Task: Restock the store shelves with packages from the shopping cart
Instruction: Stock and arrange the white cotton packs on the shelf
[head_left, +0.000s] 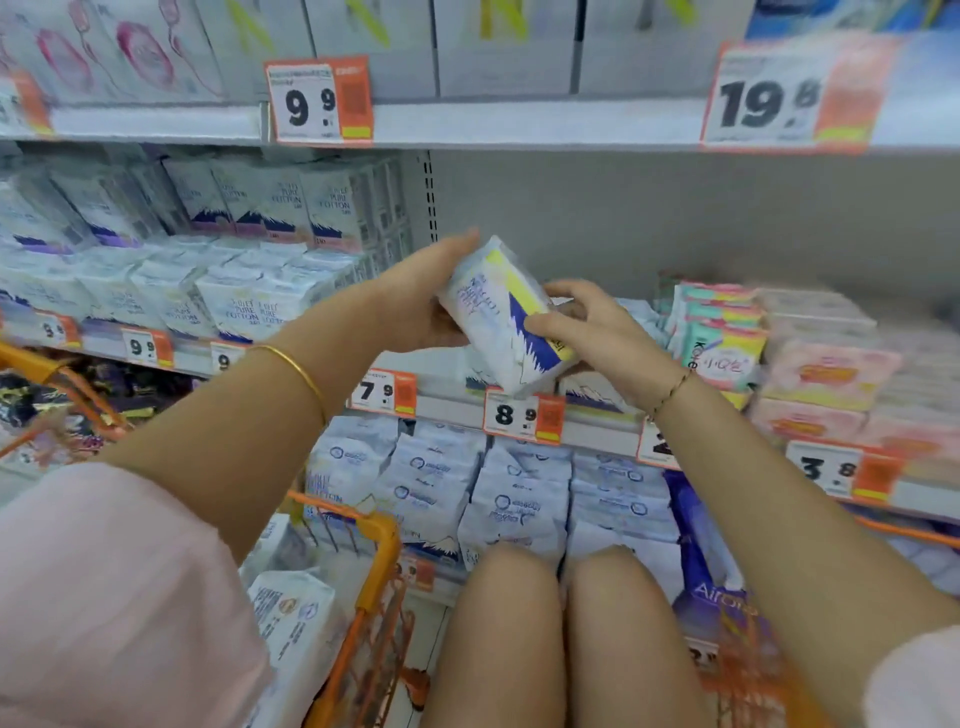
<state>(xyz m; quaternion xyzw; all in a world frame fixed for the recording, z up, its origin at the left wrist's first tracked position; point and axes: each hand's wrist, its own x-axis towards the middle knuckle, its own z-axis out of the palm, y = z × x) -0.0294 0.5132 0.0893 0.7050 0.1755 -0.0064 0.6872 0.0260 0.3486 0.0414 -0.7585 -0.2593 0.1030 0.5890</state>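
Observation:
A white package with a yellow and blue print (501, 312) is held tilted in front of the middle shelf (447, 405), above the 8.9 price tag. My left hand (415, 296) cups its left side from behind, fingers along the top. My right hand (592, 322) holds its right lower edge with curled fingers. The orange shopping cart (379, 561) stands at the lower left with several white packages (296, 618) inside. A gap of bare shelf back opens behind the held package.
Rows of white cotton packs (228, 296) fill the shelf to the left. Pink and green packs (779, 353) are stacked to the right. Blue-white packs (493, 493) fill the shelf below. My knees (561, 623) are near the lower shelf. A second orange basket rim (57, 384) sits at far left.

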